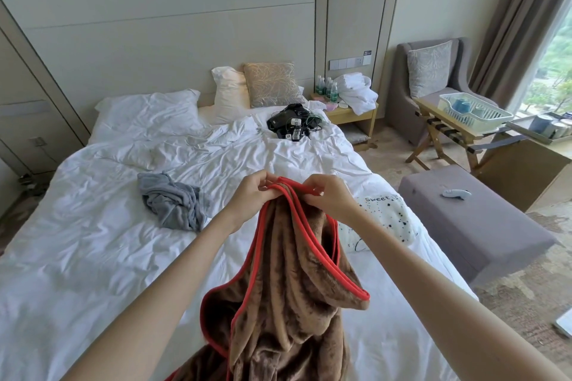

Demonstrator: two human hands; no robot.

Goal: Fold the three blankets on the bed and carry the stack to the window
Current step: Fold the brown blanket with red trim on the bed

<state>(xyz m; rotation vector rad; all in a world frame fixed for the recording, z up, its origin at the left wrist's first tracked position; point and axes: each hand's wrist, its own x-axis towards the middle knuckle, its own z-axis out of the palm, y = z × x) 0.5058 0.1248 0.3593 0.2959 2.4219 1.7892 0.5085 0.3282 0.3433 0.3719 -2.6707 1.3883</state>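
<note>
A brown fleece blanket with red trim (288,281) hangs in front of me over the white bed (102,244). My left hand (252,195) and my right hand (329,195) pinch its red edge close together at the top, and the rest droops down in folds. A grey blanket (171,201) lies crumpled on the bed to the left. A white blanket with black dots and the word "Sweet" (383,219) lies at the bed's right edge, partly behind my right arm.
Black devices and cables (292,122) lie near the pillows (247,91). A grey bench (473,219) with a white controller stands right of the bed. Beyond it are a luggage rack with a dish basket (473,111), an armchair (433,80), the curtain and the window (554,71).
</note>
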